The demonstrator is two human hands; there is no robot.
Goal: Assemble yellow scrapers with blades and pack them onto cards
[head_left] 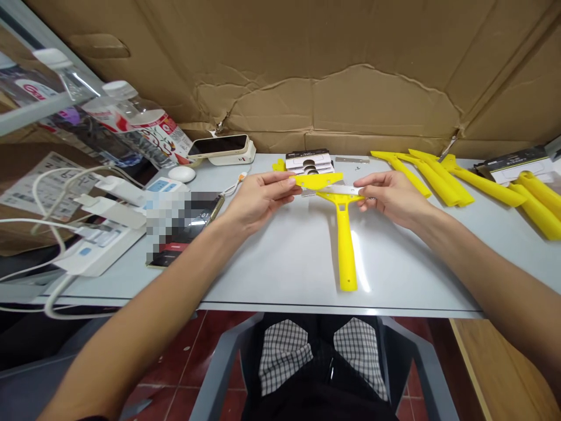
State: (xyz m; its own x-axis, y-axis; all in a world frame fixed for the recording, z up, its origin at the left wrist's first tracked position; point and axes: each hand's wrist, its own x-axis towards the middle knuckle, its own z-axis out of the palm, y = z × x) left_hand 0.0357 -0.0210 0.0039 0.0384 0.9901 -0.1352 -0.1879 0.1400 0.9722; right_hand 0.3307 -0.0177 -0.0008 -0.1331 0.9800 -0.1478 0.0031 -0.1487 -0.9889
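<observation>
My left hand (pixel 258 200) pinches the left end of a flat yellow plastic strip with small holes, a blade cover (pixel 322 180). My right hand (pixel 390 196) has thumb and fingers closed at the right end of a yellow scraper's wide head, where a thin metal blade (pixel 339 189) lies along the top. The yellow scraper (pixel 346 251) points its handle toward me, over the table. The cover is held just above and behind the blade, overlapping it in view. Whether the two touch, I cannot tell.
Behind my hands stand small blade boxes (pixel 309 159) and a loose metal blade (pixel 352 159). More yellow scrapers (pixel 438 175) lie at the right, near another black-and-white box (pixel 517 166). At left are a power strip (pixel 94 251), phones, a mouse (pixel 181 174) and plastic bottles (pixel 153 131).
</observation>
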